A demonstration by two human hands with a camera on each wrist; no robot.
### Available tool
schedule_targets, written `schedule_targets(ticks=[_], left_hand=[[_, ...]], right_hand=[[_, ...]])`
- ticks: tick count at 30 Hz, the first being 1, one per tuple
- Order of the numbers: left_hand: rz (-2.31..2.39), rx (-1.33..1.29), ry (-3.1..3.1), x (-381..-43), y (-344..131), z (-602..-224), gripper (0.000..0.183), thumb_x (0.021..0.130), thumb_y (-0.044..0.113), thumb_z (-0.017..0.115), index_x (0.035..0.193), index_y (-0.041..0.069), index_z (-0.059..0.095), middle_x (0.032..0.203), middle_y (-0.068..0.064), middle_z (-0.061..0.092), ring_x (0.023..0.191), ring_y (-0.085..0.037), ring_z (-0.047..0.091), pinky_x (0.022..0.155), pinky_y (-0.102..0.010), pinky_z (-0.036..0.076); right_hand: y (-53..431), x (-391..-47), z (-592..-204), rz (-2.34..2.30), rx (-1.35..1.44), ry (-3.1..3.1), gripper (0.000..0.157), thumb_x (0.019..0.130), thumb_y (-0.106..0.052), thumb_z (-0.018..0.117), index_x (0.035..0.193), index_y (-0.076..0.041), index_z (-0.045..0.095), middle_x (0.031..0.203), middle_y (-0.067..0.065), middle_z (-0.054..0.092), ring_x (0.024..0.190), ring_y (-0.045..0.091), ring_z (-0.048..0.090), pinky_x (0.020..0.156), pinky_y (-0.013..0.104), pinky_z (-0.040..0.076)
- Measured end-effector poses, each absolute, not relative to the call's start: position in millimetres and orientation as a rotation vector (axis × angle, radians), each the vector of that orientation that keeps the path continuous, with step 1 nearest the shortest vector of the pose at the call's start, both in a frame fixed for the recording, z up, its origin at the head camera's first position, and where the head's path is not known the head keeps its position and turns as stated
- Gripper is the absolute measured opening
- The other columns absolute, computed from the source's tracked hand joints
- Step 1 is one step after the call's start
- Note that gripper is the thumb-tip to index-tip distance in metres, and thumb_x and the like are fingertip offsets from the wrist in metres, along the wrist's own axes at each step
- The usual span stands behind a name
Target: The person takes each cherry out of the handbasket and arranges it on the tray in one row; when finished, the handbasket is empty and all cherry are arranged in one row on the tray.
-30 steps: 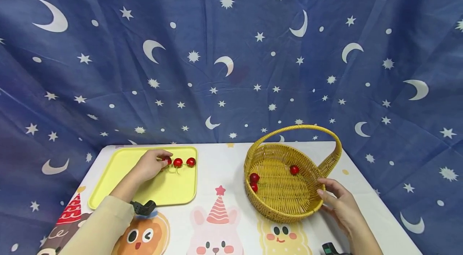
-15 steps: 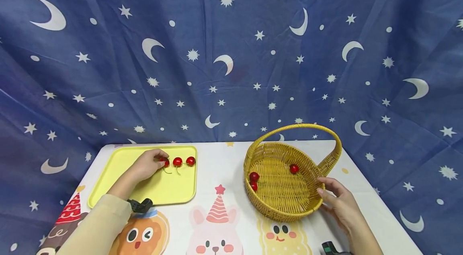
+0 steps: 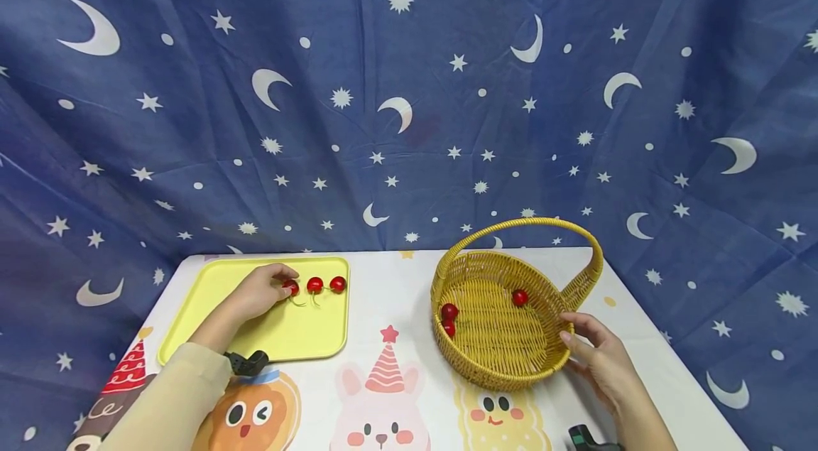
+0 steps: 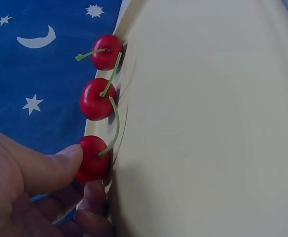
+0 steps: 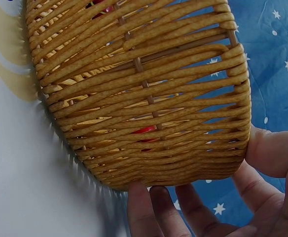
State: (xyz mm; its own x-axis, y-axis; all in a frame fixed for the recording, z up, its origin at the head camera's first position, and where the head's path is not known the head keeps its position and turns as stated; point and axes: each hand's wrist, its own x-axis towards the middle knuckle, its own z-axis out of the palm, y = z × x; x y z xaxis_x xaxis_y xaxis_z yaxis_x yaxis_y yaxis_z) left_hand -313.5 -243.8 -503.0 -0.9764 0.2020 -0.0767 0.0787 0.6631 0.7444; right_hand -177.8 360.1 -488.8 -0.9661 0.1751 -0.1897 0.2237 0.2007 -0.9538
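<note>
Left hand (image 3: 257,292) and pinched cherry (image 4: 92,159) now slightly farther from middle cherry (image 4: 96,101).

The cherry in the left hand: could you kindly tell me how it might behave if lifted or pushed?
The cherry would probably roll if pushed, given its rounded body, though its curved stem might check it. Its shiny surface suggests it could slip a little when pinched by the left hand. It is likely light, being small beside that hand.

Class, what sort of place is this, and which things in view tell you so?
Probably a small staged set, perhaps for play or filming: a starry backdrop hangs behind a cartoon-print cloth, and a tray and a basket both hold cherries.
</note>
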Motion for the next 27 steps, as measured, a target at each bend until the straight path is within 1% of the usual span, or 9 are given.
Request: schedule_targets(ticks=[5, 7, 9, 11, 13, 16, 20, 23, 27], left_hand=[[1.145, 0.201, 2.800, -308.8, -240.8, -495.3, 0.041, 0.103, 0.007, 0.067, 0.142, -0.003, 0.062, 0.142, -0.031, 0.062, 0.133, -0.050, 0.059, 0.108, -0.063, 0.049], [1.126, 0.197, 2.853, -303.9, -231.8, -486.6, 0.043, 0.102, 0.008, 0.069, 0.144, 0.000, 0.061, 0.143, -0.030, 0.060, 0.122, -0.047, 0.063, 0.099, -0.058, 0.054], [1.133, 0.234, 2.903, -297.5, -216.2, -473.7, 0.043, 0.101, 0.007, 0.071, 0.143, 0.002, 0.063, 0.141, -0.027, 0.060, 0.105, -0.039, 0.066, 0.086, -0.049, 0.056], [1.191, 0.315, 2.923, -288.6, -194.9, -458.6, 0.041, 0.099, 0.005, 0.073, 0.139, 0.006, 0.066, 0.137, -0.020, 0.062, 0.093, -0.027, 0.063, 0.075, -0.037, 0.055], [1.248, 0.444, 2.906, -277.2, -171.0, -441.4, 0.039, 0.096, 0.003, 0.076, 0.134, 0.010, 0.069, 0.131, -0.013, 0.065, 0.090, -0.021, 0.062, 0.070, -0.031, 0.053], [1.286, 0.690, 2.831, -257.8, -137.3, -418.6, 0.037, 0.093, 0.001, 0.079, 0.126, 0.016, 0.071, 0.122, -0.003, 0.068, 0.096, -0.019, 0.066, 0.074, -0.028, 0.055], [1.295, 0.998, 2.591, -235.4, -98.7, -396.5, 0.038, 0.094, 0.001, 0.079, 0.126, 0.020, 0.071, 0.116, 0.004, 0.071, 0.104, -0.021, 0.069, 0.086, -0.030, 0.059], [1.315, 1.127, 2.370, -224.2, -65.2, -388.3, 0.041, 0.094, -0.001, 0.077, 0.129, 0.019, 0.070, 0.118, 0.005, 0.072, 0.107, -0.016, 0.069, 0.093, -0.030, 0.061], [1.211, 1.197, 2.276, -219.7, -18.5, -389.9, 0.048, 0.094, 0.004, 0.080, 0.137, 0.023, 0.066, 0.131, 0.006, 0.069, 0.116, -0.007, 0.066, 0.100, -0.026, 0.058]], right_hand=[[359.3, -180.7, -488.1, -1.913, 0.388, 2.403, 0.042, 0.105, -0.016, 0.070, 0.146, -0.013, 0.060, 0.136, -0.001, 0.054, 0.114, 0.006, 0.063, 0.095, 0.040, 0.060], [359.7, -180.8, -488.3, -1.912, 0.388, 2.401, 0.041, 0.105, -0.015, 0.070, 0.145, -0.014, 0.061, 0.136, -0.002, 0.054, 0.114, 0.006, 0.063, 0.094, 0.040, 0.060], [360.4, -180.1, -488.3, -1.918, 0.394, 2.395, 0.039, 0.105, -0.014, 0.070, 0.144, -0.015, 0.062, 0.133, -0.004, 0.055, 0.113, 0.006, 0.063, 0.093, 0.039, 0.061], [361.7, -179.0, -488.5, -1.928, 0.409, 2.378, 0.037, 0.105, -0.013, 0.069, 0.141, -0.019, 0.064, 0.130, -0.008, 0.056, 0.112, 0.005, 0.062, 0.092, 0.038, 0.061], [362.2, -177.7, -488.3, -1.945, 0.421, 2.363, 0.035, 0.105, -0.013, 0.070, 0.138, -0.022, 0.066, 0.127, -0.010, 0.057, 0.111, 0.005, 0.063, 0.091, 0.038, 0.061], [362.5, -177.3, -488.7, -1.954, 0.427, 2.351, 0.034, 0.104, -0.014, 0.071, 0.137, -0.023, 0.067, 0.125, -0.013, 0.058, 0.111, 0.004, 0.063, 0.091, 0.037, 0.061], [360.1, -177.6, -489.1, -1.949, 0.431, 2.359, 0.039, 0.104, -0.015, 0.072, 0.142, -0.017, 0.065, 0.124, -0.013, 0.059, 0.111, 0.004, 0.063, 0.091, 0.037, 0.062], [360.0, -177.5, -488.8, -1.929, 0.441, 2.369, 0.042, 0.103, -0.016, 0.073, 0.144, -0.015, 0.063, 0.125, -0.013, 0.059, 0.111, 0.003, 0.063, 0.091, 0.036, 0.062], [360.1, -177.7, -489.2, -1.931, 0.429, 2.372, 0.041, 0.103, -0.017, 0.073, 0.143, -0.015, 0.063, 0.125, -0.012, 0.058, 0.109, 0.003, 0.063, 0.090, 0.036, 0.062]])
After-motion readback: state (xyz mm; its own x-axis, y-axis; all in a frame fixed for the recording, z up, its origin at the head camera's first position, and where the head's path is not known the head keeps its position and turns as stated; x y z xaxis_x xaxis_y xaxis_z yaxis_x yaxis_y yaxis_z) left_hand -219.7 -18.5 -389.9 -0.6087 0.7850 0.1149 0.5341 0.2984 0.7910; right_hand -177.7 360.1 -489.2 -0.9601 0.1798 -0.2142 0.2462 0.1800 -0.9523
